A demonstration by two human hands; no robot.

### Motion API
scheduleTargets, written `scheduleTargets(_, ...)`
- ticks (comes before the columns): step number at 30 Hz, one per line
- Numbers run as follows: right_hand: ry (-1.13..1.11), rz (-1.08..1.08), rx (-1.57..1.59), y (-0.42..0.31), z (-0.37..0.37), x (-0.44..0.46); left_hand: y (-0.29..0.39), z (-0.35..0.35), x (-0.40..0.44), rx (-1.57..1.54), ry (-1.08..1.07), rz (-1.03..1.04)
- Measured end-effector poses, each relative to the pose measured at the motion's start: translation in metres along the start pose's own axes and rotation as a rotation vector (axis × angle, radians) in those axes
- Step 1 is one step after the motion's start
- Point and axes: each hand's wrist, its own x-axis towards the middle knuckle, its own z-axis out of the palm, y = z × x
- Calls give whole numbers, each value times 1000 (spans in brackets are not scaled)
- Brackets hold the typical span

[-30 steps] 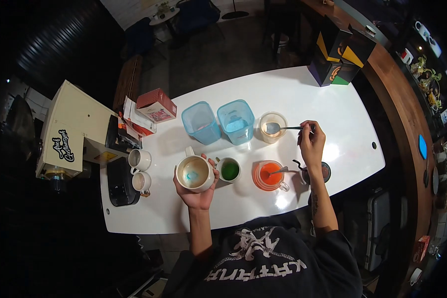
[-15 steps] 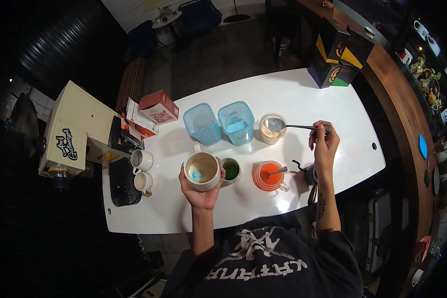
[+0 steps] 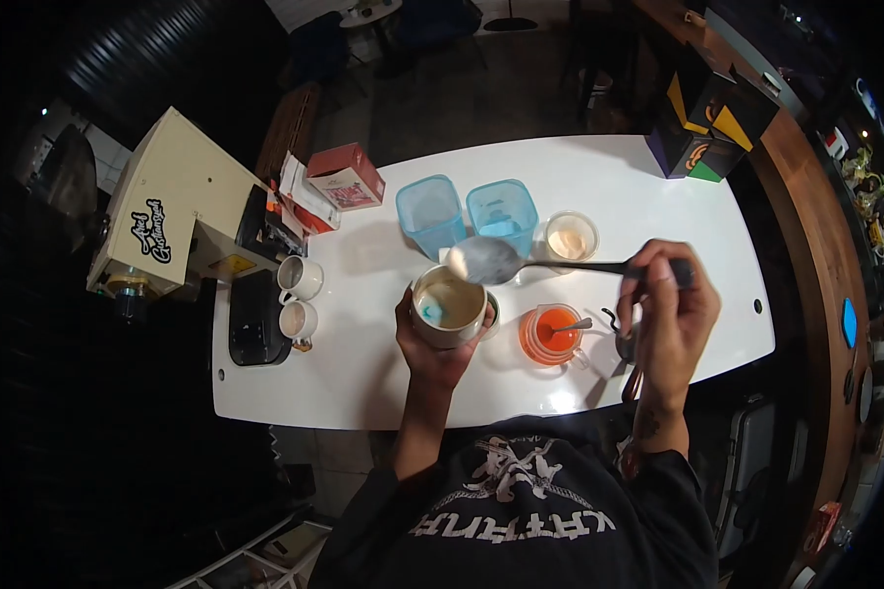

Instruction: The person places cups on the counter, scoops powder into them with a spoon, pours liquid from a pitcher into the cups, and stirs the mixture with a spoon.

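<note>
My left hand (image 3: 439, 361) is wrapped round a cream mug (image 3: 452, 329), with a pale brown inside and a spot of blue at the bottom. In my right hand (image 3: 670, 319) is a spoon (image 3: 580, 265), its handle gripped between thumb and fingers. The spoon's bowl hangs over the far rim of the mug, with a little pale stuff at its tip. Behind the mug, a second cup is mostly hidden. Right of it stands a glass cup of orange-red liquid (image 3: 552, 334) with a small spoon in it. A tub of cream-coloured contents (image 3: 571, 241) stands farther back.
Two blue translucent containers (image 3: 432, 218) stand behind the mug. Two white cups (image 3: 300, 278) are at left, near a cream machine (image 3: 177, 201) and a red box (image 3: 348, 177). Dark boxes (image 3: 702, 137) occupy the far right corner of the white table (image 3: 363, 393).
The spoon has left the tub and come leftwards, up and over the mug. My left hand still holds the mug. The whole view has shifted somewhat.
</note>
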Motion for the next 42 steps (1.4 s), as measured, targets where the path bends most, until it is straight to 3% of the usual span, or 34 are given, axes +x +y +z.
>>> scheduleTargets(2, -118, -62, -125, 6, 8, -9, 0, 4, -2, 79, -61, 49)
scheduleTargets(4, -268, -219, -241, 15, 13, -14, 3, -2, 0, -207, 105, -116)
scheduleTargets(8, -352, -299, -303, 10, 13, -18, 2, -14, 0, -235, 130, -98)
scheduleTargets(12, -222, -504, -213, 12, -1, -13, 3, -23, -1, -283, 69, -92)
scheduleTargets(17, 197, -342, -180, 11, -32, 2, 10, -42, 0, -477, -136, -83)
scheduleTargets(21, 258, -226, -317, 47, -57, 20, 20, -56, 0, -455, -149, -17)
scheduleTargets(30, 185, 34, -406, 120, -71, 27, 34, -73, -7, -369, -108, 41)
scheduleTargets(42, 79, 142, -402, 149, -74, 20, 25, -83, -6, -411, -102, -17)
